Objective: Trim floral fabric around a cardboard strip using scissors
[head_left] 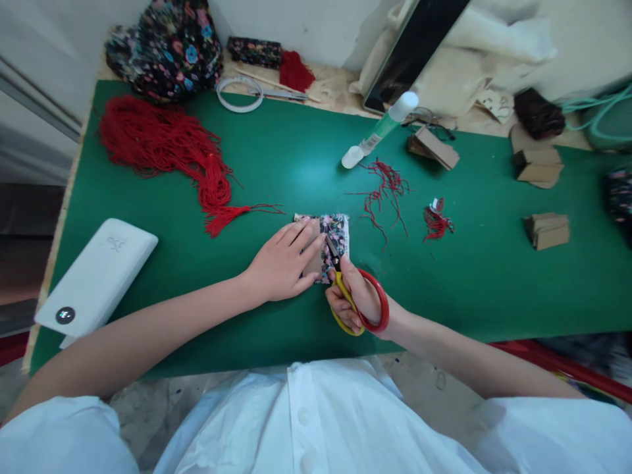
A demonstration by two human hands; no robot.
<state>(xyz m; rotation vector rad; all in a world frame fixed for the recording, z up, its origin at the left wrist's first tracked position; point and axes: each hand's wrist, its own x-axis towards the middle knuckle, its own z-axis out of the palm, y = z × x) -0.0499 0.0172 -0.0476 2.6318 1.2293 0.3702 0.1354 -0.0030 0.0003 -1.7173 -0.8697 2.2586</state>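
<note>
My left hand (284,263) lies flat with its fingers stretched over a brown cardboard piece (312,263), pressing it onto dark floral fabric (338,227) with a pale right edge. In my right hand (353,296) is a pair of scissors (379,299) with one red and one yellow handle loop. Their dark blades lie over the fabric, just right of the left fingertips. Whether the blades are cutting I cannot tell. Part of the cardboard and fabric is hidden under the left hand.
Red tassels (158,135) and a white power bank (99,276) occupy the left. Ahead are a glue stick (380,131), red thread scraps (385,187) and a white tape roll (239,94). Cardboard stacks (547,230) stand at right on the green mat (469,283).
</note>
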